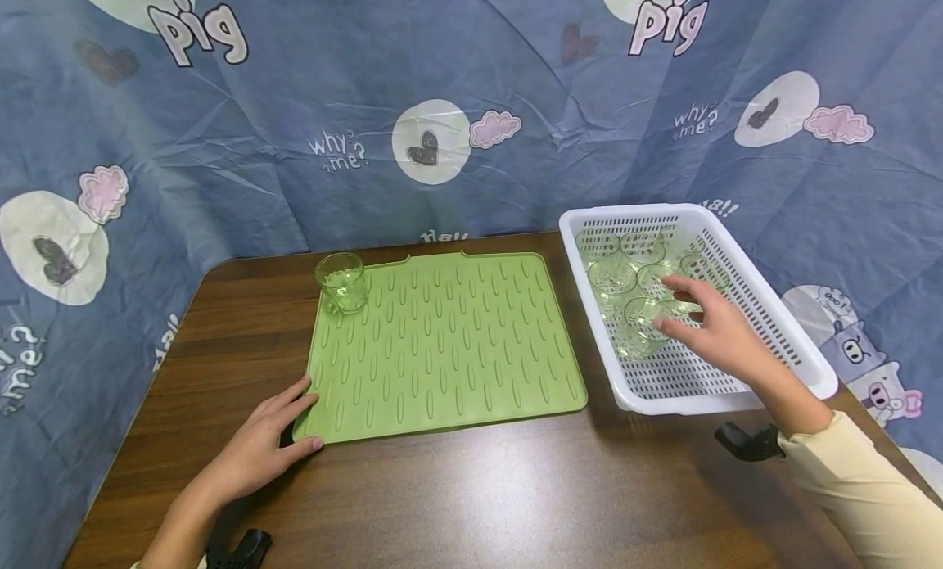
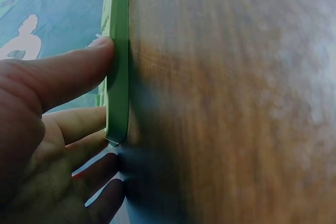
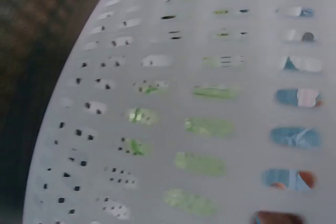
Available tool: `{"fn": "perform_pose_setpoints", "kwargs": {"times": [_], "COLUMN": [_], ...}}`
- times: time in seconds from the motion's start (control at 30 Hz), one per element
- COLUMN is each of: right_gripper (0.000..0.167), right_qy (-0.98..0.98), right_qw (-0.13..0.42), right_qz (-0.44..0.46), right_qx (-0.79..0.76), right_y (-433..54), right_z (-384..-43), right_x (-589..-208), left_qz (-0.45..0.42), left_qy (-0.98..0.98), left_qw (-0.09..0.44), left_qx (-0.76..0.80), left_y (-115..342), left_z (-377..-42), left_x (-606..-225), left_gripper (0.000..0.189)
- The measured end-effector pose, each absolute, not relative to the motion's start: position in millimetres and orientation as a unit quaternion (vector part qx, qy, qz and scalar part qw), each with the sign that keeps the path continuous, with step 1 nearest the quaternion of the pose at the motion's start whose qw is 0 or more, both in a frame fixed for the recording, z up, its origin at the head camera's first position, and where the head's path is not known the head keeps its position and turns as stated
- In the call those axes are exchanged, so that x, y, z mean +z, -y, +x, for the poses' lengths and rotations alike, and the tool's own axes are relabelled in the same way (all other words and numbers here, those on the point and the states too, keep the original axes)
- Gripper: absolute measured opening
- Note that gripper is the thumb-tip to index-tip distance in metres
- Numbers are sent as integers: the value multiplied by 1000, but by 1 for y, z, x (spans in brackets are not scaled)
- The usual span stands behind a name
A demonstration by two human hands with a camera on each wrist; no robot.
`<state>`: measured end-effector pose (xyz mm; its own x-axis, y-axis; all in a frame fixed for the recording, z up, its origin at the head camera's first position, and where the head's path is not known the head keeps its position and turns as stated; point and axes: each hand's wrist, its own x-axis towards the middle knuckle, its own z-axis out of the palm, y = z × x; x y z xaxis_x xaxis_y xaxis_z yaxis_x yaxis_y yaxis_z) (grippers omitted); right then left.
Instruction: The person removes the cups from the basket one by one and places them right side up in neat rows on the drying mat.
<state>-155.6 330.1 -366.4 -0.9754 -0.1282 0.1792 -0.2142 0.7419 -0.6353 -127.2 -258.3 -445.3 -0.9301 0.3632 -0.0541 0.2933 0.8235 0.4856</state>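
Note:
My left hand (image 1: 261, 438) rests at the near left corner of a green drying mat (image 1: 449, 348), fingers spread. In the left wrist view the thumb (image 2: 79, 69) touches the mat's edge. A clear green-tinted glass (image 1: 346, 284) stands upright on the mat's far left corner. Over a white plastic basket (image 1: 692, 405) hovers my right hand (image 1: 718, 331), with thumb and index finger apart. Just left of its fingertips is the nearest glass (image 1: 638, 336) in the basket; whether they touch it cannot be told. Several similar glasses sit behind that one, some partly hidden by the hand.
A brown wooden table (image 1: 471, 495) carries the mat and, to its right, the basket. Behind the table hangs a blue printed cloth (image 1: 295, 168). The right wrist view is filled by the basket's slotted wall (image 3: 173, 108), with green tints showing through its slots.

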Motion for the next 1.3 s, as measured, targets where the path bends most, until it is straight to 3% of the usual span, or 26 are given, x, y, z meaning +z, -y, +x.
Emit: {"fn": "perform_pose_setpoints", "kwargs": {"times": [0.6,1.3], "right_gripper": [68,62], "right_qy": [935,937], "right_qw": [65,56], "right_qz": [89,89], "right_qx": [337,332], "right_y": [-337,-335], "right_z": [-161,-162], "right_x": [-383,-388], "left_qz": [181,176], "left_qy": [-952,-954], "left_qw": [64,60], "left_qx": [240,237], "left_y": [257,259], "left_z": [-128,-129], "left_x": [-445,-447], "left_gripper": [68,69]}}
